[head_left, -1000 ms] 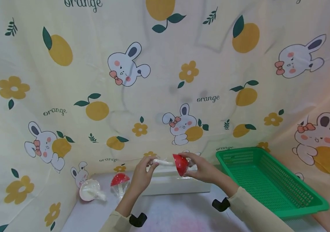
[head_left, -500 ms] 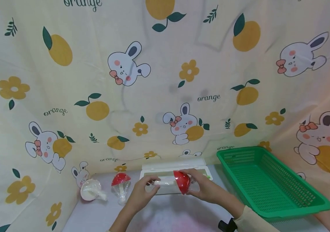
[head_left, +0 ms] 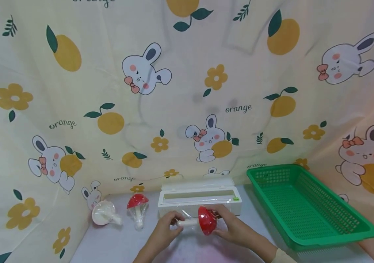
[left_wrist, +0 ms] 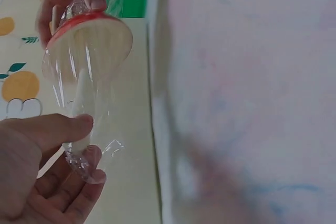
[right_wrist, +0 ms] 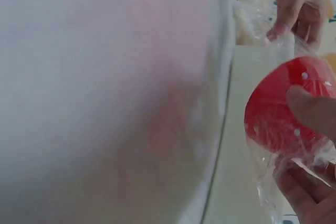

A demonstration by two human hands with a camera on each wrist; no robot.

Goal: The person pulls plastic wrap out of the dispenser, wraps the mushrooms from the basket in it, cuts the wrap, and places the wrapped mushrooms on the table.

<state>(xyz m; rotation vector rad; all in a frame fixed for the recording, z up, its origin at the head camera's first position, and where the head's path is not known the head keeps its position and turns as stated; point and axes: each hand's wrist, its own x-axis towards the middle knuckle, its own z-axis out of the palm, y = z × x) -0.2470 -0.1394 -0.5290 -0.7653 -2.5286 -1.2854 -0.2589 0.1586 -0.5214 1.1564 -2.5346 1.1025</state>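
Observation:
A toy mushroom with a white-dotted red cap and a pale stem lies sideways between both hands, loosely covered in clear plastic film. My left hand pinches the stem's end and the gathered film between thumb and fingers. My right hand grips the cap, thumb on its red top and fingers at the bunched film behind it. Both hands are just in front of a white cling film dispenser whose lid is up. Two other wrapped mushrooms, a red-capped one and a pale-sided one, lie to the left.
A green plastic basket stands on the right side of the table. White cloth covers the tabletop. Behind rises a patterned curtain with rabbits and oranges.
Both hands have brought the mushroom down and toward me, from above the dispenser to in front of it. The dispenser's opening has come into view. The other mushrooms have stayed put.

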